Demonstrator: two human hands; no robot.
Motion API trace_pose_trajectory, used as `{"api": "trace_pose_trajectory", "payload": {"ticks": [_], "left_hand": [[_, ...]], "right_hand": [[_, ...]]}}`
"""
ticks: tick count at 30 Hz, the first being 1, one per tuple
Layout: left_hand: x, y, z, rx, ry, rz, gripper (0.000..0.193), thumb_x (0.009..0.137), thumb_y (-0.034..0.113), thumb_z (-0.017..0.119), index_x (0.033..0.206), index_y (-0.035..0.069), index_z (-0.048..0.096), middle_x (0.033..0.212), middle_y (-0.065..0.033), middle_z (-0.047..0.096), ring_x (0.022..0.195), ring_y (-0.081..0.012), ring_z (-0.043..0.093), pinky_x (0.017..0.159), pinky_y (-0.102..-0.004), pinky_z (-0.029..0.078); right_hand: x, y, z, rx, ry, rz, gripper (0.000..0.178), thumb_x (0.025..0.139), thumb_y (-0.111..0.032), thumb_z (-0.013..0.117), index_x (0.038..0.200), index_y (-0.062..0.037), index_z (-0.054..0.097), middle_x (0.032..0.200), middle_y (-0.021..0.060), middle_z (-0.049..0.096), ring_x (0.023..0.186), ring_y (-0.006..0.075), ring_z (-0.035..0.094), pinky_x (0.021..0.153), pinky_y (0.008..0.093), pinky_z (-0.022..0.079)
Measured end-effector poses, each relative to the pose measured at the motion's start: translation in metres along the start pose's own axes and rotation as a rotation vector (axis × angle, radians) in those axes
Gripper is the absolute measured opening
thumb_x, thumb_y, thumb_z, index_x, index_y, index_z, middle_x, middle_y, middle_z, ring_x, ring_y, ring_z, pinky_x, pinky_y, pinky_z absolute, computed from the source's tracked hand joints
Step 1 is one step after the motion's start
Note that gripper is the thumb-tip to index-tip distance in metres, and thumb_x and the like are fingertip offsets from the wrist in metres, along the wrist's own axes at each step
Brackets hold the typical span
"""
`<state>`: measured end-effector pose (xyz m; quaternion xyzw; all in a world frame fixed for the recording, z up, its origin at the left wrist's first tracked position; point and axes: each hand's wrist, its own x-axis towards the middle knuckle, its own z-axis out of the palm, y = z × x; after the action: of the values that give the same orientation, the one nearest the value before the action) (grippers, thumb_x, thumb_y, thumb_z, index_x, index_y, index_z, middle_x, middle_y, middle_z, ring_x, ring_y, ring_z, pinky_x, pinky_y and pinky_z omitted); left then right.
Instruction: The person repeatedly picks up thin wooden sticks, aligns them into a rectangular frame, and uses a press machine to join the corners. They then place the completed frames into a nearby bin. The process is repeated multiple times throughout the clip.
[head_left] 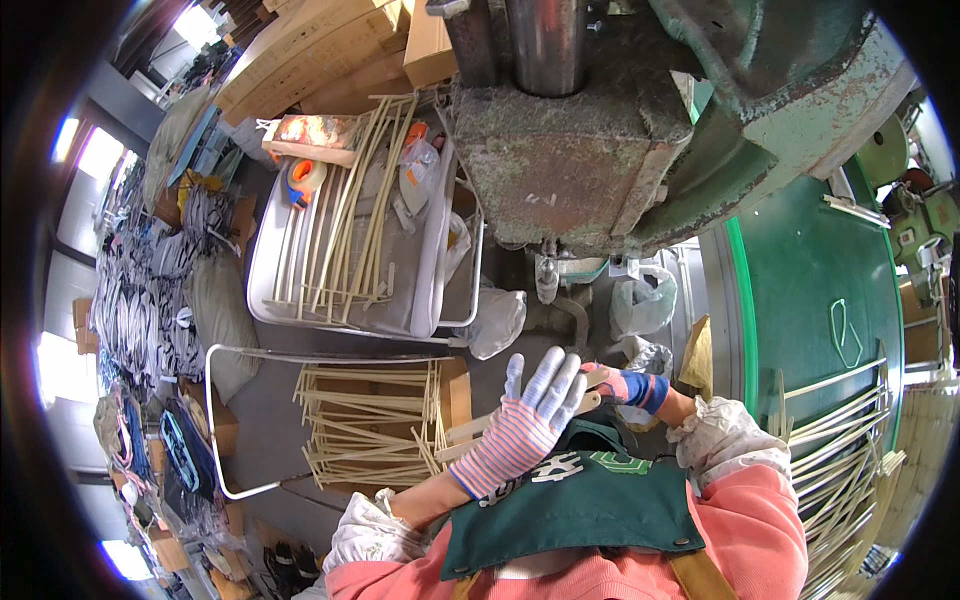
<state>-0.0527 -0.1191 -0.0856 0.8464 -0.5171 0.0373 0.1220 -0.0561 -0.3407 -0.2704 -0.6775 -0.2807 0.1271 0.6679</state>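
My left hand [530, 420], in a white glove with red and blue stripes, lies flat across pale, flat strips [470, 430], its fingers stretched out. The strips run slantwise beneath its palm, and their rounded ends show by my right hand [630, 387]. That hand, in a pink and blue glove, is closed round these ends in front of my chest. Its fingertips are partly hidden by the strips and the left hand. Both hands are above my dark green apron [570, 510] and below the machine's heavy block [560, 170].
A white tray [265, 275] at the left carries long strips and an orange tape roll [306, 176]. Below it, a cardboard box [458, 390] holds more strips beside a white metal frame [212, 420]. At the right, a green table [800, 270] has strips stacked near its front.
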Motion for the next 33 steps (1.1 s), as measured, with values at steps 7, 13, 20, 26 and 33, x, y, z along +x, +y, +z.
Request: {"api": "trace_pose_trajectory", "payload": {"ticks": [7, 13, 20, 26, 33], "left_hand": [[-0.033, -0.007, -0.019, -0.727, -0.381, -0.018, 0.049, 0.071, -0.002, 0.047, 0.120, 0.001, 0.054, 0.123, -0.0188, 0.053, 0.109, -0.0338, 0.055, 0.093, -0.0378, 0.045], [-0.078, -0.068, -0.034, -1.667, -0.627, -0.788, 0.040, 0.069, -0.003, 0.051, 0.109, 0.001, 0.056, 0.094, -0.0039, 0.056, 0.080, -0.0138, 0.062, 0.071, -0.0252, 0.052], [-0.080, -0.101, -0.028, -2.163, 0.150, -0.811, 0.012, 0.064, -0.002, 0.050, 0.076, 0.003, 0.051, 0.077, -0.0085, 0.053, 0.063, -0.0159, 0.052, 0.051, -0.0243, 0.039], [-0.003, -0.078, -0.011, -2.007, 0.343, -0.926, 0.017, 0.084, 0.002, 0.059, 0.101, 0.000, 0.061, 0.062, 0.0023, 0.050, 0.045, -0.0033, 0.040, 0.041, -0.0176, 0.027], [0.064, -0.083, 0.020, -1.788, 0.431, -0.994, 0.015, 0.080, 0.007, 0.070, 0.094, 0.002, 0.067, 0.064, 0.0018, 0.059, 0.043, -0.0007, 0.038, 0.038, -0.0185, 0.025]], "right_hand": [[0.016, -0.018, -0.016, -0.381, 0.412, -0.035, 0.015, 0.085, -0.014, 0.062, 0.094, -0.0024, 0.064, 0.070, 0.0097, 0.065, 0.061, 0.0238, 0.061, 0.056, 0.0343, 0.047], [0.002, -0.027, -0.050, 0.142, 0.079, 0.317, 0.021, 0.080, -0.009, 0.059, 0.099, -0.0034, 0.065, 0.067, -0.0063, 0.054, 0.053, 0.0013, 0.045, 0.046, 0.0186, 0.035], [0.013, -0.055, -0.025, -0.358, 0.664, -0.036, 0.020, 0.077, 0.004, 0.060, 0.095, -0.0038, 0.060, 0.085, 0.0090, 0.065, 0.080, 0.0210, 0.064, 0.075, 0.0307, 0.051], [0.036, -0.093, -0.013, -0.107, 0.360, 0.164, 0.023, 0.077, 0.007, 0.060, 0.097, -0.0042, 0.054, 0.087, 0.0034, 0.058, 0.078, 0.0138, 0.057, 0.070, 0.0270, 0.048], [0.075, -0.120, -0.039, -0.110, 0.036, 0.094, 0.013, 0.086, -0.006, 0.056, 0.098, -0.0014, 0.056, 0.090, 0.0079, 0.060, 0.086, 0.0208, 0.057, 0.079, 0.0310, 0.047]]}}
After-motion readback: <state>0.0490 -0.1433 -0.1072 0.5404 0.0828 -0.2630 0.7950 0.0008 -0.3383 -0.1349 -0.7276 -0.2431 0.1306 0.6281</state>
